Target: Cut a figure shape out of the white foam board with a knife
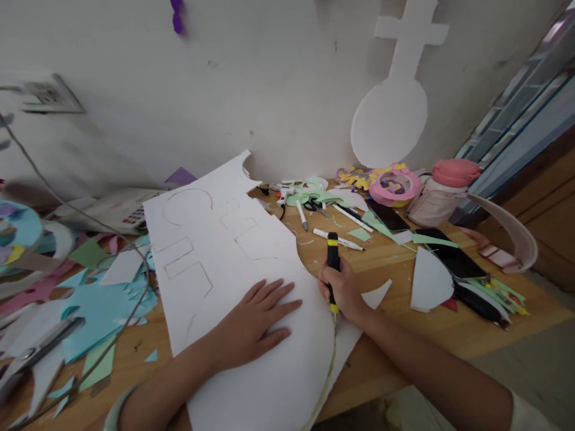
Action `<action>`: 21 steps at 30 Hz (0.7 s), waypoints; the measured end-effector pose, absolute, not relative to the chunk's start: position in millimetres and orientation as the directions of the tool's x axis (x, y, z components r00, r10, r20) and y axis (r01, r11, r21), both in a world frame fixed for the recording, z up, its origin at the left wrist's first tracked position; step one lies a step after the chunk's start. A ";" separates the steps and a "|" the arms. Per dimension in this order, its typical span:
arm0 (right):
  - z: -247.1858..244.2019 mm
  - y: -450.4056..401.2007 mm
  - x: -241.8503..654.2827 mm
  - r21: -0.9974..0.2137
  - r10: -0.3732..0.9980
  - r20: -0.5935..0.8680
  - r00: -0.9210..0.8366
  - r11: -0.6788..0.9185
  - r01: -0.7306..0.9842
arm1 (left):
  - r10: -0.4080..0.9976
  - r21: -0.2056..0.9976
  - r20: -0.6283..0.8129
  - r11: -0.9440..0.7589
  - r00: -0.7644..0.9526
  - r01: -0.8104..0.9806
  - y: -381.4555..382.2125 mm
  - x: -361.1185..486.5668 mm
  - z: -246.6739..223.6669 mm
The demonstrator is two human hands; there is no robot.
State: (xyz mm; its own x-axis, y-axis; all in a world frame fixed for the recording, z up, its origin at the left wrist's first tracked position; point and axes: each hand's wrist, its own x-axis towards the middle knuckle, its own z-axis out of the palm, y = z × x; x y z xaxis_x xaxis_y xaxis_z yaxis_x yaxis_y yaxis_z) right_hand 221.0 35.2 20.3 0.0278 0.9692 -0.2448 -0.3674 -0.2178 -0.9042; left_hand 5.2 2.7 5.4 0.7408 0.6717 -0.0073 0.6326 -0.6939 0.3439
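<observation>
A large white board (251,383) with pencilled outlines lies on the wooden table. My left hand (258,323) rests flat on it, fingers spread. My right hand (344,287) is wrapped round a black and yellow utility knife (333,260), held upright with its blade end down at the board's right side. From the blade a curved cut line runs down toward the near edge. Right of that line a white offcut strip (380,297) spreads out, partly hidden by my right wrist. The blade's tip is too small to make out clearly.
Large scissors (33,353) lie among paper scraps at left, with a cable (67,209) crossing over them. Markers (336,239), phones (453,251) and a pink tape roll (394,185) are at the back right, near a pink-lidded bottle (442,188). A white cutout (390,123) leans on the wall.
</observation>
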 end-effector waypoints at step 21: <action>18.8 44.4 228.6 -0.853 0.935 -0.352 -0.045 -0.340 -0.395 | 0.666 0.329 -0.059 -0.690 0.744 0.644 2.3 5.0 6.0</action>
State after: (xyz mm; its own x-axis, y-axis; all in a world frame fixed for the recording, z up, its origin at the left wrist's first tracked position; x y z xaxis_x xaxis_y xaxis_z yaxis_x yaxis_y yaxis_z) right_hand 228.6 44.4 18.8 -0.0446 0.9348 -0.3523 -0.3951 -0.3404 -0.8533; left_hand 5.0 2.3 6.0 0.7436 0.6660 -0.0589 0.6443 -0.6903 0.3293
